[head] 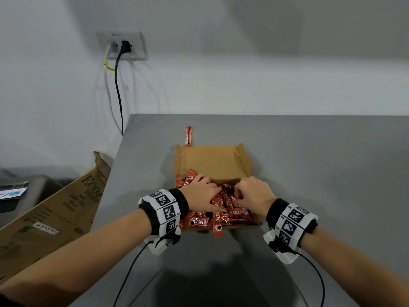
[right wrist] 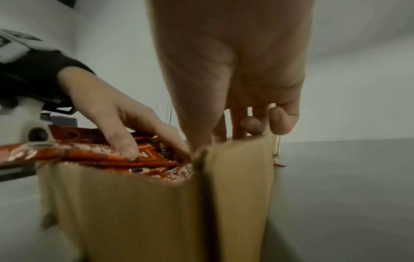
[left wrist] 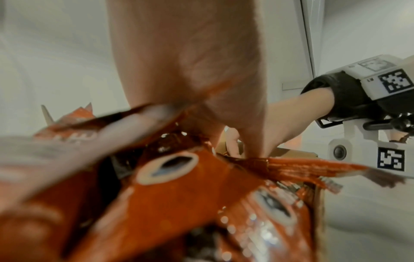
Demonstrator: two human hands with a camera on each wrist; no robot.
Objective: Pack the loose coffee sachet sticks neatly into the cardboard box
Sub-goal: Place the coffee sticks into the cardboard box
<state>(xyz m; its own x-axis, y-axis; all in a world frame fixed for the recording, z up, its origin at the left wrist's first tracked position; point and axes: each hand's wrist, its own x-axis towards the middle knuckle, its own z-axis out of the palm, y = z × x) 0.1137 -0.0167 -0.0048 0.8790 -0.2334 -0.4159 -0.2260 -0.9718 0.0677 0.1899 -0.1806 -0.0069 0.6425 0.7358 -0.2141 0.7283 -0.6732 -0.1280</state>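
The open cardboard box (head: 212,162) stands on the grey table with its lid folded back. Red coffee sachets (head: 223,214) are heaped untidily in it, and one sachet end (head: 218,229) pokes over the front wall. My left hand (head: 199,192) lies flat on the left of the heap, with fingers (right wrist: 125,148) pressing down. My right hand (head: 254,193) is at the box's right wall (right wrist: 241,186), fingers curled, thumb and fingertips dug into the sachets (right wrist: 100,156). One more sachet (head: 188,136) lies alone beyond the box.
A large printed carton (head: 55,218) leans against the table's left edge. A wall socket (head: 124,46) with cables hangs behind. The grey table (head: 321,162) extends to the right of the box. Thin black cables trail from both wrist mounts.
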